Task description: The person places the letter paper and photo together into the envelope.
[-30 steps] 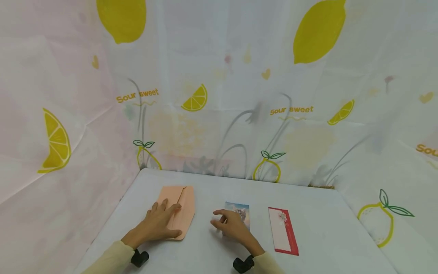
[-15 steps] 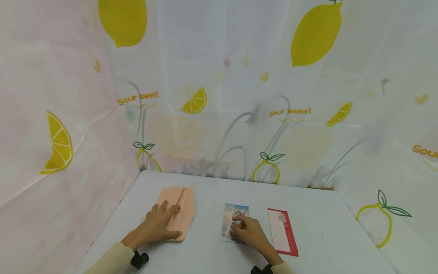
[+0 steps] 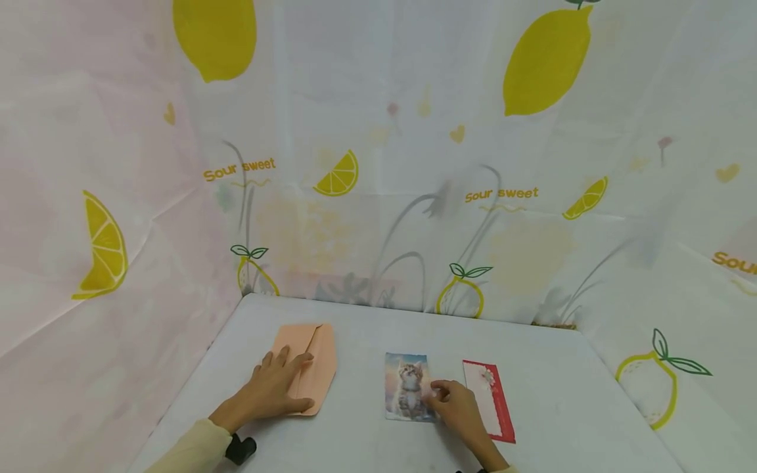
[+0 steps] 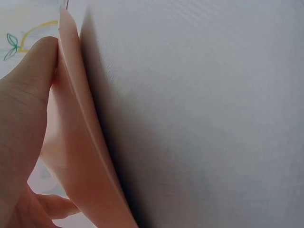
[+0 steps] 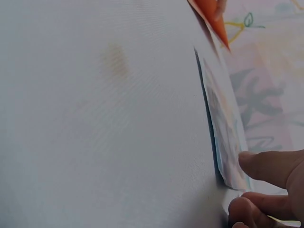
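Note:
My left hand (image 3: 269, 387) rests with fingers spread on a peach envelope (image 3: 322, 368), which lies flap side up. In the left wrist view, its thumb (image 4: 40, 59) lies along the edge of the envelope (image 4: 80, 156). To the right, a kitten picture card (image 3: 408, 378) lies on the white table. My right hand (image 3: 458, 410) is at the card's right edge, its fingers loosely bent. In the right wrist view, the thumb (image 5: 261, 164) overlaps the edge of the card (image 5: 223, 123), with a gap between it and the bent fingers (image 5: 249, 209).
A red and white card (image 3: 503, 407) with a flower lies to the right, partly behind my right hand. The white table (image 3: 355, 440) runs back to a lemon-printed cloth backdrop (image 3: 378, 164), which also stands at both sides.
My right hand has moved right, from in front of the kitten card to its right edge. The card has turned slightly and is fully uncovered. My left hand stays on the envelope.

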{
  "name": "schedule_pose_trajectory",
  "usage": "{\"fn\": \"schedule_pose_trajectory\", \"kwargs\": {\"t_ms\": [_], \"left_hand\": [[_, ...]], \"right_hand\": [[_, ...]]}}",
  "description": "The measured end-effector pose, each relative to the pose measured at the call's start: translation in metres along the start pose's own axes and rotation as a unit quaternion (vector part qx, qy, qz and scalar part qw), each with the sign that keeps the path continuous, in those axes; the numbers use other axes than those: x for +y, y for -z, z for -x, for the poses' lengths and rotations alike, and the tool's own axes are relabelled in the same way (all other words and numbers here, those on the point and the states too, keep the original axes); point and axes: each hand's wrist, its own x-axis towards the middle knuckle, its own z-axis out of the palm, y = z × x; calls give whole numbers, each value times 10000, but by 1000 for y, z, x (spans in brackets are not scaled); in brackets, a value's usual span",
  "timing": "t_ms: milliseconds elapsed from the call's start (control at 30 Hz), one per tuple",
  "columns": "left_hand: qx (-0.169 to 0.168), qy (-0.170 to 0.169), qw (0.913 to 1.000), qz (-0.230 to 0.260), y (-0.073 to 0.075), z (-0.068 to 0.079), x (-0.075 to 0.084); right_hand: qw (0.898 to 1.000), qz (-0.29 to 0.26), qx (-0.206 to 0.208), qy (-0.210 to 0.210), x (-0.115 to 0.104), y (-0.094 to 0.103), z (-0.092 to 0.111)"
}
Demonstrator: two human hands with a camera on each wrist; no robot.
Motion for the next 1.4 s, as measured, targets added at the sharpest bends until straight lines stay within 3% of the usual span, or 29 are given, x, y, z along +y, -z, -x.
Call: {"fn": "schedule_pose_trajectory", "kwargs": {"t_ms": [367,733,1067,1400], "left_hand": [[-18,25,10000,8,1,1,1],[19,-1,10000,-45,2,-1,0],[84,-55,9999,-128,0,0,-1],[124,-63,9997,-223,1,0,2]], "right_hand": [[9986,343,28,-392,-5,0,-4],[9959,247,-56,-869,-7,0,-7],[9906,-554,-346,-1204,-2,5,-7],[9832,-910,-530,-1490,0,6,-9]]}}
